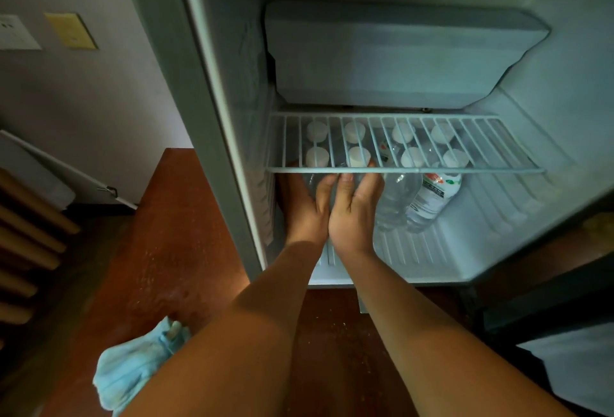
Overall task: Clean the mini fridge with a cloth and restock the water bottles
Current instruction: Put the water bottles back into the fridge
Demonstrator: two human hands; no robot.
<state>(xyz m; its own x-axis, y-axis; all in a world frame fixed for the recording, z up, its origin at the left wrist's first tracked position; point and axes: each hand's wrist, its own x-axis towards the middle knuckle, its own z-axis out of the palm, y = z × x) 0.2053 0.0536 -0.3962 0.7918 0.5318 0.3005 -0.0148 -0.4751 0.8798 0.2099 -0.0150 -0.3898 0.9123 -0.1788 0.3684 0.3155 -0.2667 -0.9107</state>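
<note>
The mini fridge [548,184] stands open in front of me. Several clear water bottles [428,197] with white caps stand on its ribbed floor, under a white wire shelf [405,170]. Both my hands reach in below the shelf at the left. My left hand [305,207] is wrapped round the left side of a front bottle. My right hand [354,207] curls round the same bottle from the right, fingertips up at the shelf's front bar. That bottle is mostly hidden by my hands. A light blue cloth [133,366] lies crumpled on the floor at lower left.
The freezer box [398,57] fills the fridge's upper part. The fridge's left wall edge [212,117] stands close beside my left arm. Red-brown floor [186,250] spreads in front of the fridge. Wooden slats [26,233] and a leaning white board [50,164] stand at far left.
</note>
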